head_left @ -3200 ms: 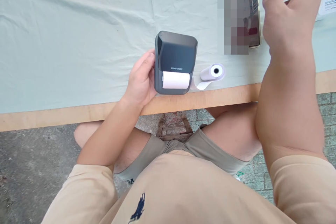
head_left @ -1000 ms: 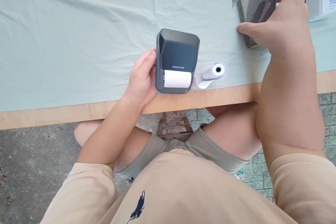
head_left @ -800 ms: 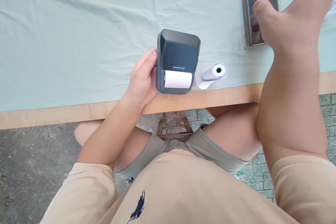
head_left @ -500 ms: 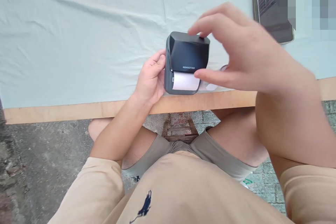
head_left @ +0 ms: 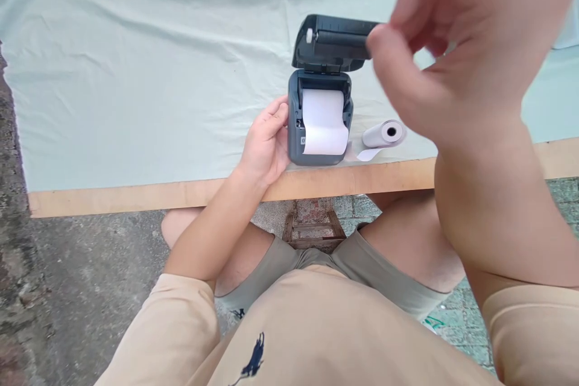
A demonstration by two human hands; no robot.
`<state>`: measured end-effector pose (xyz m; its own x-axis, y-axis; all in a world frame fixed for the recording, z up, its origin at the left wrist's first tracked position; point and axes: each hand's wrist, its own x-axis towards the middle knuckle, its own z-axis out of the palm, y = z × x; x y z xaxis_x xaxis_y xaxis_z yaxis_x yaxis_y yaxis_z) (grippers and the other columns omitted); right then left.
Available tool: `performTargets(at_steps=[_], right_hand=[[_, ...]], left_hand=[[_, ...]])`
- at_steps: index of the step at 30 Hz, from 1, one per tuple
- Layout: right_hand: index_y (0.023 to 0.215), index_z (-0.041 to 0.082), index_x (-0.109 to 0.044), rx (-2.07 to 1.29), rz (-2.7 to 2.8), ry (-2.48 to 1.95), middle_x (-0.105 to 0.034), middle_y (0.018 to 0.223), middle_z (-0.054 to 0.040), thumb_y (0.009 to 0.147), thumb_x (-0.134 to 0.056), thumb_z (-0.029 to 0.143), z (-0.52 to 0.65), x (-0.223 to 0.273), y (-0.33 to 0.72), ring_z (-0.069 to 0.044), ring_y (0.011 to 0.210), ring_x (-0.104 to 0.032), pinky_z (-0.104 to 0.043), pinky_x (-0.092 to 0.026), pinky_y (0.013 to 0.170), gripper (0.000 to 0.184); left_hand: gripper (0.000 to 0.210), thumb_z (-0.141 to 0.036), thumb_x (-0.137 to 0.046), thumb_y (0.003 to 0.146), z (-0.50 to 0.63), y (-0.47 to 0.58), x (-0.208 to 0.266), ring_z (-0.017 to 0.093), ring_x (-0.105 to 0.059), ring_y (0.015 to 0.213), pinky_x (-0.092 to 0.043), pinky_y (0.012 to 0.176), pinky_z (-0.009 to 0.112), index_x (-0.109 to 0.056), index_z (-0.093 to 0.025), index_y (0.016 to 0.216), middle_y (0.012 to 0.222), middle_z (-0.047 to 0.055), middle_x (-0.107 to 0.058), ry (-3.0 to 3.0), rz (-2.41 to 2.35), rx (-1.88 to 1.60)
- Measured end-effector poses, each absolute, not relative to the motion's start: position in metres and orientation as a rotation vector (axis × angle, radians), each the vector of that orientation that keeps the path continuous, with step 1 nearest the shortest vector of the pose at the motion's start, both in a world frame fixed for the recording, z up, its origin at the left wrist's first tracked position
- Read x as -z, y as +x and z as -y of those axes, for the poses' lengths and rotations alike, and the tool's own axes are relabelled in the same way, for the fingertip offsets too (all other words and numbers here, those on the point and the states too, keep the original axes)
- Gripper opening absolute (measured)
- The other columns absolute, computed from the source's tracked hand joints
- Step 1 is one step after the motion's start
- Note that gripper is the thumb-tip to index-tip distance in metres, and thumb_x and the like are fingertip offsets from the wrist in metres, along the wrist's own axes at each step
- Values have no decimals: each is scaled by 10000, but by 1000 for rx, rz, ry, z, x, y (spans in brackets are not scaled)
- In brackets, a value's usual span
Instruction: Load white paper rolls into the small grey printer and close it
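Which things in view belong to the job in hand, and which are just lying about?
In use:
printer, held in the left hand
its raised lid, by the right hand
paper inside the printer

Lying about, it seems:
loose paper roll, untouched beside the printer
wooden frame below the table

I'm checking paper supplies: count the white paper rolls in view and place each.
2. One roll sits inside the open printer at the left hand; a second roll lies on the cloth, just right of the printer. The right hand could hide more.
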<state>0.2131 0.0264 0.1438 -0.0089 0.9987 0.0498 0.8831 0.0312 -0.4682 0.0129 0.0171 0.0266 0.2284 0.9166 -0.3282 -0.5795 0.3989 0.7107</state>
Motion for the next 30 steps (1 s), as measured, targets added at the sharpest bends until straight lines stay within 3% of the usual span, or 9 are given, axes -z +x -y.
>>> performTargets(at_steps=[3,7,9,11,14,18,24,30], right_hand=[[1220,330,-752,-372,2448,-1900,-773,1018,-29,1029,-532,387,-25,-142,202,-254,959,-740,-437,-555,876,296],[1405,361,-737,-303,2614,-2015,-752,1446,-2,1026,-512,352,-29,-134,196,-284,1144,-745,-459,-517,767,440],[1387,376,-754,-294,2628,-2004,-722,1515,19,1014,-519,343,-31,-130,196,-291,1174,-741,-473,-520,758,441],[1353,388,-766,-306,2630,-2009,-737,1482,18,1011,-527,333,-32,-129,196,-297,1159,-740,-466,-519,759,421],[1361,392,-739,-327,2672,-2039,-762,1421,5,1023,-544,290,-32,-130,193,-302,1150,-740,-416,-487,771,403],[1430,371,-655,-266,2747,-2050,-746,1450,-18,1052,-554,289,-28,-134,189,-291,1099,-741,-368,-428,742,399],[1255,291,-704,-292,2758,-2171,-752,1120,-106,1055,-483,258,-33,-132,180,-286,964,-732,-357,-465,760,300],[1167,359,-753,-406,2612,-2195,-668,938,-96,957,-675,328,-29,-150,193,-304,931,-665,-405,-413,752,226]], left_hand=[[332,-190,-541,1139,-16,13,-28,73,-777,743,-650,725,150,-821,-183,960,871,-8,-818,492,-778,-1091],[263,-248,-574,1125,-15,12,-26,122,-828,874,-682,804,204,-814,-205,1028,932,1,-835,550,-810,-1070],[223,-294,-609,1103,-14,11,-24,166,-853,970,-700,892,256,-802,-216,1025,932,7,-827,562,-802,-1058],[162,-335,-683,1054,-13,9,-23,206,-861,1037,-701,939,299,-796,-218,1058,964,16,-826,591,-784,-1039],[185,-337,-774,985,-11,8,-24,217,-857,1066,-685,880,290,-790,-217,1124,1010,25,-828,636,-777,-1035],[182,-317,-746,977,-10,9,-27,269,-837,1260,-700,987,337,-775,-217,1126,1038,48,-849,627,-762,-1023],[172,-340,-758,980,-12,10,-25,281,-792,1396,-681,1113,346,-772,-224,1106,1223,63,-876,634,-767,-1004],[141,-306,-706,1025,-10,12,-26,269,-807,1368,-693,1093,349,-782,-215,1100,1147,55,-890,630,-806,-1022]])
